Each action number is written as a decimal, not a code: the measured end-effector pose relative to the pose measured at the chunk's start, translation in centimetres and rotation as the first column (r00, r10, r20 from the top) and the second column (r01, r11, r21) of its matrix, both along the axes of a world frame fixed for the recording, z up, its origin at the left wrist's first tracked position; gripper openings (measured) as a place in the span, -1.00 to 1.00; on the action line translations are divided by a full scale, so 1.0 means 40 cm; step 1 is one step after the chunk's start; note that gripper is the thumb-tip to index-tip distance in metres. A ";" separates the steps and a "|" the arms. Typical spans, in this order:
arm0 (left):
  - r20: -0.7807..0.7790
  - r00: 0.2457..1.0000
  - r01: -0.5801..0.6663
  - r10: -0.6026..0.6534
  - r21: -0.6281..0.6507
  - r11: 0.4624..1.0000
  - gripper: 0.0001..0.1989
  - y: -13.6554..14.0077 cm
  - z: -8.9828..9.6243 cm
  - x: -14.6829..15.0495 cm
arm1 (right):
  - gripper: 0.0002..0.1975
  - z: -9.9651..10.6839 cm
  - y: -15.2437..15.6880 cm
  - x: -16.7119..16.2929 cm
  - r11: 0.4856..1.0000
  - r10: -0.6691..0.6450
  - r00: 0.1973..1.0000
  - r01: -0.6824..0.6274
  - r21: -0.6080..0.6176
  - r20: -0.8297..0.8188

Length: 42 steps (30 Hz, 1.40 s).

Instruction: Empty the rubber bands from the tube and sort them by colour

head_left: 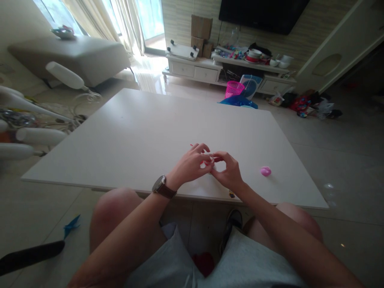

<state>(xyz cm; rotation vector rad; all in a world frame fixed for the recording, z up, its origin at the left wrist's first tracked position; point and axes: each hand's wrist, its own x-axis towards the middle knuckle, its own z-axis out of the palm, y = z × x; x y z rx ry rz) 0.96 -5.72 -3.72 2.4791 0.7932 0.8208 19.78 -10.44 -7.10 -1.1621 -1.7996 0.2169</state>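
Near the front edge of the white table (168, 132), somewhat right of its middle, I hold one small round object (209, 160), partly clear and partly red, between both hands. Condition of grip: my left hand (192, 163) has thumb and fingers closed about its left side; my right hand (228, 170) meets its right side with thumb and fingertips. Both appear clamped on it, though my fingers cover much of it and I cannot tell its full shape.

Assessment of handling: a piece this small calls for light, even pressure from the fingertips. I judge it best to steady it with the left hand and make fine adjustments with the right, working low over the tabletop so that a slip costs little. Covering less of the rim would improve my sight of it.

Count, loose on the tabletop: one pink lump (265, 171), well to the right of my right hand; one small yellow-and-dark item (231, 194) at the near edge, just beside my right forearm; one red scrap (191, 145) beyond my left hand. Worn: one wristwatch (163, 187), left wrist. Across the room: three cardboard boxes (201, 27), one pink basket (234, 89), one television (264, 15).
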 end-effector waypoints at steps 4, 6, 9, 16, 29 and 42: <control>0.140 0.990 0.003 0.004 -0.047 0.999 -0.90 0.002 0.001 -0.011 | -0.57 0.004 0.002 -0.006 1.000 -0.006 0.999 0.005 -0.017 -0.049; 0.202 0.979 0.016 0.001 -0.082 0.997 -0.93 0.004 -0.002 -0.013 | -0.56 0.004 0.002 -0.007 1.000 -0.011 0.998 0.010 -0.028 -0.064; 0.293 0.956 0.034 0.011 -0.148 0.988 -0.96 0.008 -0.005 -0.013 | -0.57 0.006 0.002 -0.010 1.000 -0.014 0.997 0.012 -0.025 -0.076; 0.462 0.882 0.113 0.092 -0.396 0.911 -0.63 0.029 -0.008 -0.020 | -0.60 0.041 0.011 -0.036 0.997 -0.012 0.983 -0.002 -0.082 -0.181; 0.415 0.746 -0.278 0.520 -0.516 0.810 -0.60 0.082 -0.008 -0.070 | -0.85 -0.024 0.120 -0.022 0.904 0.072 0.993 -0.103 -0.415 -0.091; 0.273 0.798 -0.404 0.537 -0.419 0.813 -0.61 0.080 -0.030 -0.070 | -0.86 -0.152 0.160 -0.030 0.906 0.156 0.958 -0.042 -0.421 0.241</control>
